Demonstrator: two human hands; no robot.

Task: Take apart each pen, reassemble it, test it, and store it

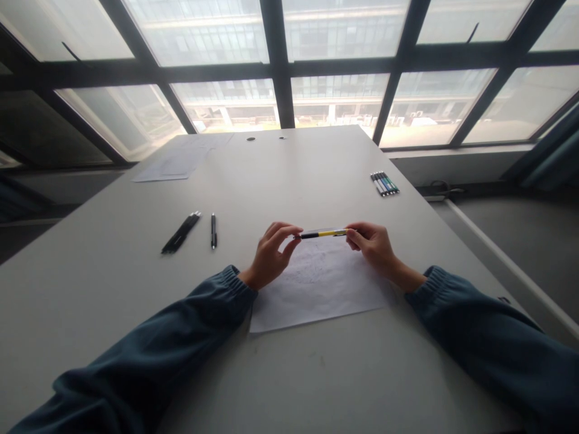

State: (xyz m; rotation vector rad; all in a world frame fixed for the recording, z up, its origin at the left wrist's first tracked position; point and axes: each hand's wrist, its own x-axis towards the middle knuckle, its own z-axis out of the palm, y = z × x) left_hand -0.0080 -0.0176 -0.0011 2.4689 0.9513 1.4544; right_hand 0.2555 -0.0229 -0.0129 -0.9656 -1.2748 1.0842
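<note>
A yellow and black pen (326, 233) is held level above a sheet of paper (335, 289). My left hand (274, 250) pinches its black end between thumb and fingertips. At the other end, by the clip, my right hand (373, 244) grips it with thumb and fingers closed. Faint scribbled marks show on the paper, which lies flat on the white table (280, 374). Part of the sheet's far edge is hidden behind the hands and pen.
Left of my hands lie a bunch of black pens (181, 234) and a single black pen (213, 231). A row of several coloured pens (384, 184) rests near the right edge. More papers (176, 160) lie at the far left, before the windows.
</note>
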